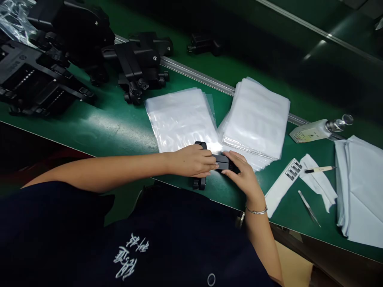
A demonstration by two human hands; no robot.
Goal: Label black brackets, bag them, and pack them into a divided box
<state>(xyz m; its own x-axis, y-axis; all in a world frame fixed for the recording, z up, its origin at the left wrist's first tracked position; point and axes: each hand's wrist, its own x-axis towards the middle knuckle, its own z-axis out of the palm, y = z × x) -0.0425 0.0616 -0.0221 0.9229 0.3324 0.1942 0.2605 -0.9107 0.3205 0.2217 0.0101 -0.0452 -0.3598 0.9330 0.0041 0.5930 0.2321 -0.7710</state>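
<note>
A black plastic part (222,162) with a crossbar lies at the table's front edge, over the near edge of a stack of clear plastic bags (182,115). My left hand (191,161) is closed over the middle of it, fingers curled on top. The crossbar's ends show above and below that hand. My right hand (243,173) grips the part's right end between thumb and fingers. Just beyond my right hand is a second, thicker stack of plastic bags (257,115). Much of the part is hidden under my hands.
Several similar black parts (134,59) and larger black assemblies (38,79) crowd the left. Another black piece (205,44) lies behind the metal rail. At right are a pump bottle (311,130), a label strip (284,187), a pen (320,169), tweezers (309,208) and folded white cloths (362,191).
</note>
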